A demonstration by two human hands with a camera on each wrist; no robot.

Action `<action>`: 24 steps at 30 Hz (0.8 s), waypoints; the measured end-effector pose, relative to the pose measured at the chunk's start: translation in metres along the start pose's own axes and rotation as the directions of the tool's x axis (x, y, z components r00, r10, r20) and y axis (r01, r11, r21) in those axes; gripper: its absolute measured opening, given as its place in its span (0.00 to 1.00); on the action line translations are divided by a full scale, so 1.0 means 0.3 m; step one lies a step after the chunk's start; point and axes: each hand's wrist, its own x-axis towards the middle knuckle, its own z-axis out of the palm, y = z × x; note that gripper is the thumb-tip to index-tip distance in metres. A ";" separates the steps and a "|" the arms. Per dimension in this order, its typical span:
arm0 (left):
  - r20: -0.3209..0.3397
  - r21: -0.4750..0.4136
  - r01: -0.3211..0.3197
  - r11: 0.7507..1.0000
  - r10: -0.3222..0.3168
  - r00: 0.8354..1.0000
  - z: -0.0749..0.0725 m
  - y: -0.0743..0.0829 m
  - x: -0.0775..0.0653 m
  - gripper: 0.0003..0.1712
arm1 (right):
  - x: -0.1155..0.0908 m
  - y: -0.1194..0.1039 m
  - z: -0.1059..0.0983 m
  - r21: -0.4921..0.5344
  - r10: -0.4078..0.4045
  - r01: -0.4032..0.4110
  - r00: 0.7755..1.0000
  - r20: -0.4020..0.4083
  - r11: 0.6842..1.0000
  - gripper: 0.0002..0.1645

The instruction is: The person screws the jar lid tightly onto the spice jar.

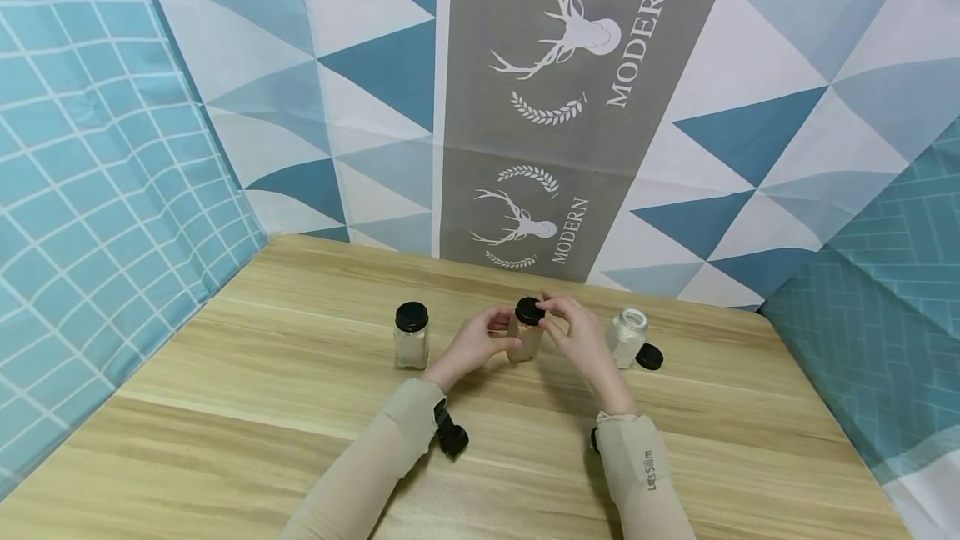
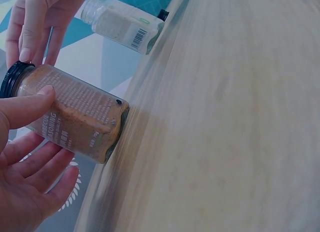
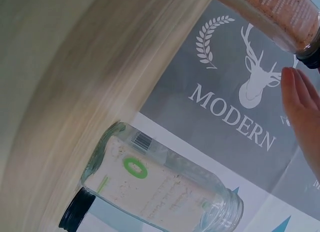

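Observation:
My left hand [image 1: 480, 344] holds a square glass seasoning jar [image 2: 75, 112] with orange-brown powder, thumb on one side and fingers around the other. Its base is near the tabletop. On top sits a black lid [image 1: 530, 311], with the thumb and fingers of my right hand [image 1: 577, 336] at its right edge. To the right stands a second glass jar [image 1: 627, 338] with its mouth uncovered and pale contents. A loose black lid [image 1: 649, 357] lies beside it. A third jar [image 1: 412, 336], with a black lid on, stands left of my left hand.
The jars stand on a wood-grain table [image 1: 225, 407]. Behind it hangs a patterned cloth [image 1: 375, 107] with triangles and deer heads, and blue tiled sheets [image 1: 90, 148] close off the sides. A black wrist strap device [image 1: 452, 436] sits at the left cuff.

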 end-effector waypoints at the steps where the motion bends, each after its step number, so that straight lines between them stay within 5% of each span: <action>1: 0.000 -0.001 -0.001 1.000 0.001 1.000 0.000 0.000 0.000 0.29 | 0.000 -0.001 0.000 0.010 0.005 -0.005 1.000 0.007 1.000 0.13; 18: 0.000 -0.013 -0.006 1.000 0.006 1.000 -0.001 -0.003 0.000 0.29 | 0.002 0.002 0.003 0.045 0.006 -0.004 0.999 -0.046 0.999 0.13; 24: 0.004 0.002 -0.008 1.000 0.008 1.000 0.001 -0.004 0.001 0.28 | 0.001 0.005 0.005 0.037 0.003 -0.003 1.000 -0.008 0.999 0.12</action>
